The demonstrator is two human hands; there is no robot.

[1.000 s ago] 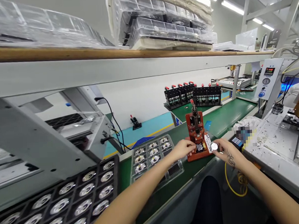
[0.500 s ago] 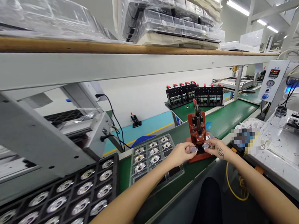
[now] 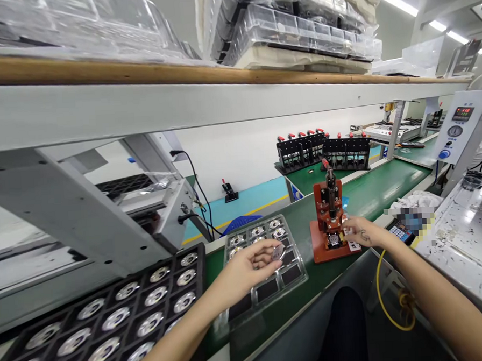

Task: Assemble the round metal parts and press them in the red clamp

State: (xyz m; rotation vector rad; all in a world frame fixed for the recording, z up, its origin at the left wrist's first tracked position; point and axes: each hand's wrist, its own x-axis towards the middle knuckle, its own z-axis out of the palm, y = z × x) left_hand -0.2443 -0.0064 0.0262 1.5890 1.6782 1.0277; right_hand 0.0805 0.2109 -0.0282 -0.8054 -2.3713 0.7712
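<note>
My left hand [image 3: 255, 263] pinches a small round metal part [image 3: 277, 252], like a watch case, above the clear plastic tray [image 3: 300, 277]. Similar round parts [image 3: 256, 231] fill several of the tray's far pockets. The red toggle-clamp fixture [image 3: 323, 249] stands upright to the right of the tray. Another round metal part [image 3: 333, 240] sits in its nest, under the clamp. At the fixture's right side is my right hand [image 3: 357, 231], fingers drawn together by a small white piece with dark marks [image 3: 354, 245]. Whatever the fingertips grip is too small to make out.
A black tray [image 3: 198, 290] of shiny rings lies at the left. Black clamp fixtures [image 3: 324, 152] stand on a table behind. The shelf edge [image 3: 221, 103] crosses overhead. A control box [image 3: 460, 126] and white bench [image 3: 457, 234] are at right.
My left hand has moved left from the fixture to over the clear tray, carrying a round part. My right hand has shifted to the fixture's right side; a round part now shows in the nest.
</note>
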